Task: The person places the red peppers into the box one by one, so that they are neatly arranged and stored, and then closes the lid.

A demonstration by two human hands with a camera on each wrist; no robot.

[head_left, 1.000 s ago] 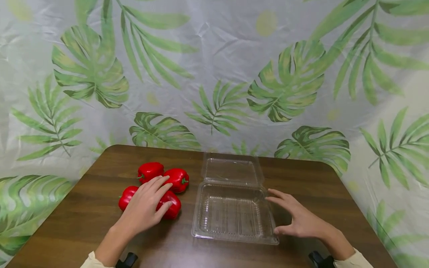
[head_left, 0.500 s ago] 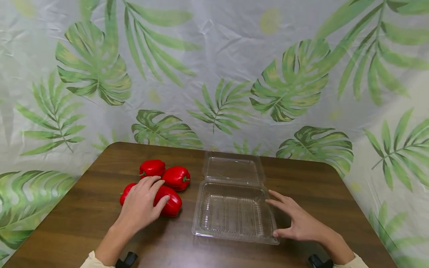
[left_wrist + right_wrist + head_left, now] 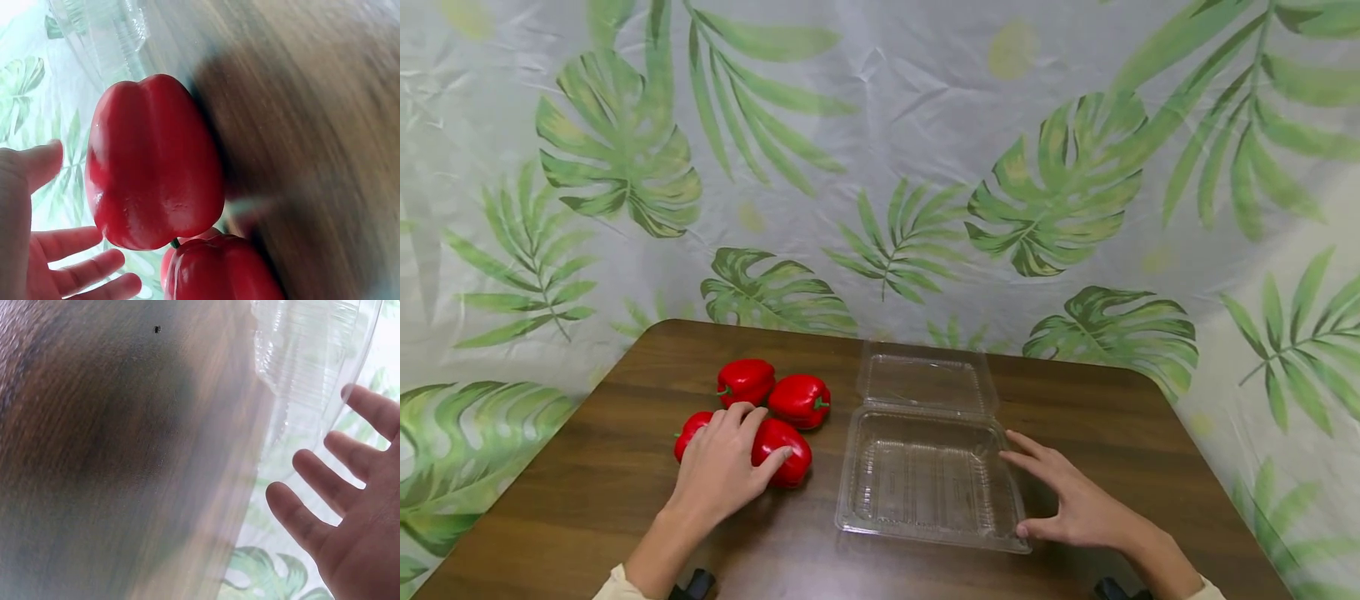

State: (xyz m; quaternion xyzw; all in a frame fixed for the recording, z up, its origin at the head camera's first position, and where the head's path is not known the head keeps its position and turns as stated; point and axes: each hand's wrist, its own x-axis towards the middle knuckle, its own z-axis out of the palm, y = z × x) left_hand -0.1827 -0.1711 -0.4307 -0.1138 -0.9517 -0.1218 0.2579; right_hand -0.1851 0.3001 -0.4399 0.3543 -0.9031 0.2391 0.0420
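Note:
In the head view my left hand (image 3: 722, 464) is over the front red bell pepper (image 3: 785, 451), with thumb and fingers spread around it. The left wrist view shows this bell pepper (image 3: 154, 165) with the thumb apart from it and one fingertip right at its lower side. A second red bell pepper (image 3: 691, 431) is partly covered by the same hand. My right hand (image 3: 1075, 497) reaches along the right side of a clear plastic clamshell container (image 3: 842, 506), thumb at its front right corner. In the right wrist view the right fingers (image 3: 300, 515) are spread beside the container's wall.
Two more red bell peppers, one at the back left (image 3: 746, 382) and one beside it (image 3: 801, 401), lie behind the left hand. The container's lid (image 3: 925, 379) lies folded back. A leaf-patterned curtain (image 3: 917, 125) hangs behind the brown table (image 3: 820, 567).
My left hand has drawn back slightly and lowered over the front bell pepper, its fingers bending more. My right hand stays beside the container. The head view has shifted a little.

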